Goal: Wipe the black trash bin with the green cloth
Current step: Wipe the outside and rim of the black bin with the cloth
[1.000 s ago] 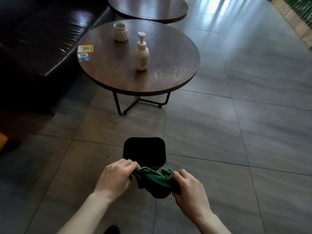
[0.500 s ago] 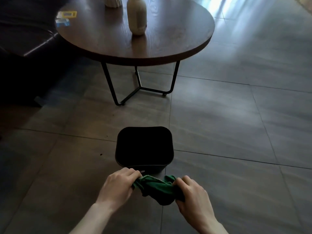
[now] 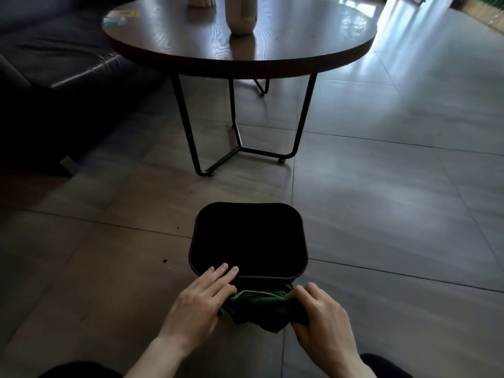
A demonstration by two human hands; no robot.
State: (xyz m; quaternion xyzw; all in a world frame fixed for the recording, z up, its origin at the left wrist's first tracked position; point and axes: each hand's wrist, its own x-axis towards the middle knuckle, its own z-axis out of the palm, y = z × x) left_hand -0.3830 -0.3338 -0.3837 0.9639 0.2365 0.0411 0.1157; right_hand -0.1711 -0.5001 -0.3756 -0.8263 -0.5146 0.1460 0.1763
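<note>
A: Sleeves? 
B: None seen. Both forearms bare from wrist to frame edge. 
A: Hands? 
B: Left hand [image 3: 200,302] and right hand [image 3: 321,313] bare; short, plain nails on left fingers [image 3: 224,266]. 
A: Clothing? 
B: Dark fabric, probably trousers [image 3: 381,362], at bottom edge, both sides; detail lost in shadow.

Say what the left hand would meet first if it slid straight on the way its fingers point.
Probably nothing new: the left hand already seems to reach the bin rim; beyond lies its dark opening.
</note>
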